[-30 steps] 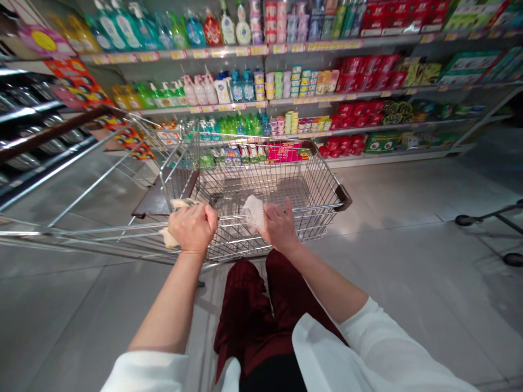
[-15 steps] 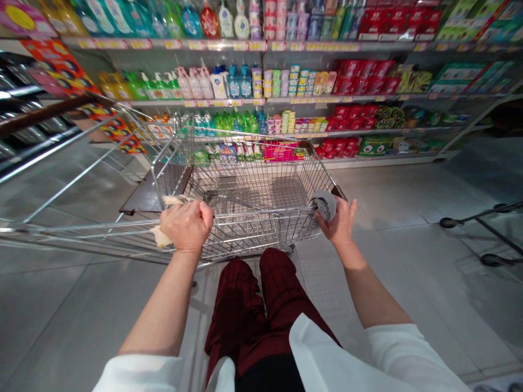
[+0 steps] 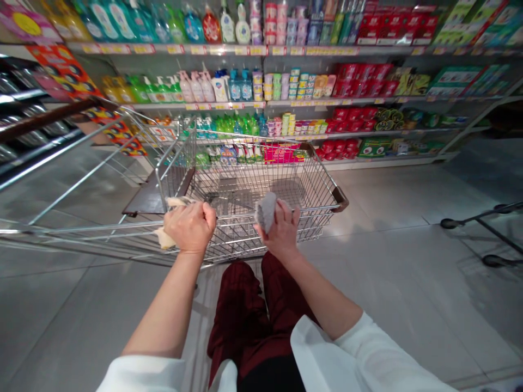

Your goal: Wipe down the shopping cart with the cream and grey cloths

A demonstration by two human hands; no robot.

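A metal shopping cart stands sideways in front of me. My left hand is closed in a fist at its near top rail, with a cream cloth poking out beneath and behind the fingers. At the middle of the same rail my right hand grips a grey cloth, wrapped against the wire. The cart's far right corner carries a brown plastic guard. A dark flap sits at the cart's left end.
Shelves of pump bottles, tubs and red boxes line the far side. A second cart's brown handle reaches in from the left. Black wheels of a wheeled frame stand on the tiled floor at right.
My right hand has slid left along the rail with the grey cloth, from the corner guard to the middle. My left hand stays in nearly the same place.
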